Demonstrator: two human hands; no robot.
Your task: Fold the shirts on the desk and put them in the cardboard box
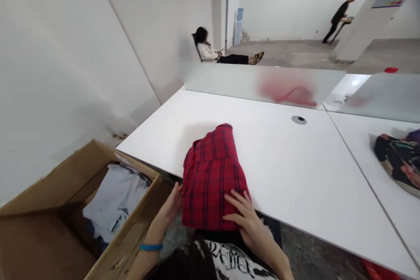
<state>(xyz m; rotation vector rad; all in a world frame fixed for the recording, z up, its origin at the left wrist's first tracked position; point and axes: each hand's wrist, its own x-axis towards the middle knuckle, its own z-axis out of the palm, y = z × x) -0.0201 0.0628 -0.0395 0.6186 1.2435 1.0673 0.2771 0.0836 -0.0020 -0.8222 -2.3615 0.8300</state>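
At the desk (295, 170) edge, we brace the folded plaid shirt (210, 175): left hand (169, 210) cupping its side, right hand (247, 221) flat & unclenched atop, prob. holding folds.

Two hands in play, the left hand (169, 210) and the right hand (244, 216), with one red plaid garment (211, 179) between them. One blue wristband (151, 247) behind the left hand. Left of the hands, one cardboard box (49, 236), one pale blue garment (114, 199) showing inside. Two counters: the near counter (295, 170) ahead, the second counter (361, 140) to the right, carrying one dark patterned garment (393, 157). Far beyond the hands, two people: a seated person (210, 50) and a standing person (341, 15).
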